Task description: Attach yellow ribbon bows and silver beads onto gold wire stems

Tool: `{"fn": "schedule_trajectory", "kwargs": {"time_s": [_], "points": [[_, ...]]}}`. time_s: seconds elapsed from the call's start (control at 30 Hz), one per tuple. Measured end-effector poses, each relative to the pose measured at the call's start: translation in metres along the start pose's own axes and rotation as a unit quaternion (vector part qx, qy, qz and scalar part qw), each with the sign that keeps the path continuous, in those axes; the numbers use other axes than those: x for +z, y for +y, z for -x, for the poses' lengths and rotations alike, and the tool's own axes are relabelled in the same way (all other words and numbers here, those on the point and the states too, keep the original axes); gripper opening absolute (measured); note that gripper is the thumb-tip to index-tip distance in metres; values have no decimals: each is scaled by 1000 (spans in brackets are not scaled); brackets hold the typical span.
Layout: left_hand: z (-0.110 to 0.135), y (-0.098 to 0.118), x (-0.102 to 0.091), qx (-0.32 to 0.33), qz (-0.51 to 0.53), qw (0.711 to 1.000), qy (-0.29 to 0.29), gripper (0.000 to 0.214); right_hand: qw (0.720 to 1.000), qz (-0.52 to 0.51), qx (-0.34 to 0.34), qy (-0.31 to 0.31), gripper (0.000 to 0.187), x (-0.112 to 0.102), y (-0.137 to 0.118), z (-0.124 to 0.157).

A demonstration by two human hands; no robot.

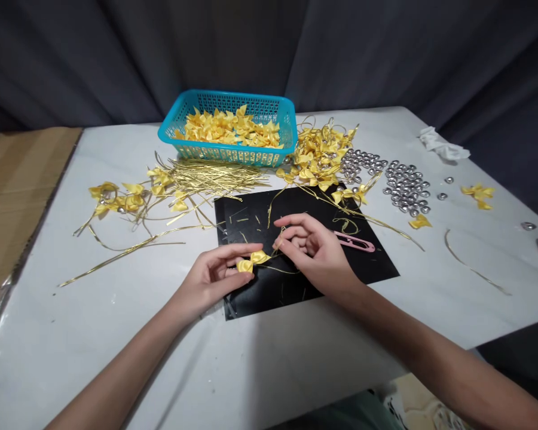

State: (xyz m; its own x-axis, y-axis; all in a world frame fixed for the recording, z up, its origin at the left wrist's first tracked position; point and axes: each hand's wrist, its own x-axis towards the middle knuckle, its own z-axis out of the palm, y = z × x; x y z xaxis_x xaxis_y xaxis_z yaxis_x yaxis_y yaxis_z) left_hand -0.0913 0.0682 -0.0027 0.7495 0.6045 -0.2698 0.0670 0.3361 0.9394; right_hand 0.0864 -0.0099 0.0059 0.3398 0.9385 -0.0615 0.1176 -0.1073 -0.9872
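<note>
Between the thumb and fingers of my left hand (219,272) is a yellow ribbon bow (253,260), held over a black mat (255,298). My right hand (311,248) pinches a thin gold cord (275,248) that runs from the bow. A loose end of cord hangs below, between the two hands. Just right of my right hand a pink-handled cutter (354,241) lies on the mat, its other end hidden behind the hand. Small gold cord scraps are scattered on the mat.
A blue basket (228,146) full of yellow bows stands at the back. Before it lies a bundle of gold cords (215,177). Finished-looking bows with cords (318,155) are heaped beside silver beads (406,186). Crumpled white tissue (443,145) lies at the far right; cardboard (22,185) is left.
</note>
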Motion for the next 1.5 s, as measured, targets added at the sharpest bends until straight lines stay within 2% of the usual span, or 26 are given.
{"fn": "schedule_trajectory", "kwargs": {"time_s": [0.23,0.37,0.57,0.83,1.07,1.23,1.33,1.5], "points": [[0,0,-1,-8,3,1000,-10,29,999,-4,-15,47,28,1,-9,8],[0,0,1,-2,-8,1000,8,31,996,34,-78,-1,10,3,-11,16],[0,-1,2,18,-32,999,29,28,982,50,-178,-42,10,3,-7,16],[-2,-3,4,-6,-26,999,44,29,987,72,-137,-37,11,6,-4,18],[-3,-3,2,20,-21,999,29,33,976,89,-194,-38,11,6,-3,16],[-2,-1,2,19,-62,998,13,18,970,82,-226,-27,11,6,-2,16],[-2,0,2,14,-78,997,8,19,962,84,-259,-23,11,7,-1,15],[-3,1,2,17,-73,997,14,17,958,101,-266,-31,11,5,0,14]]}}
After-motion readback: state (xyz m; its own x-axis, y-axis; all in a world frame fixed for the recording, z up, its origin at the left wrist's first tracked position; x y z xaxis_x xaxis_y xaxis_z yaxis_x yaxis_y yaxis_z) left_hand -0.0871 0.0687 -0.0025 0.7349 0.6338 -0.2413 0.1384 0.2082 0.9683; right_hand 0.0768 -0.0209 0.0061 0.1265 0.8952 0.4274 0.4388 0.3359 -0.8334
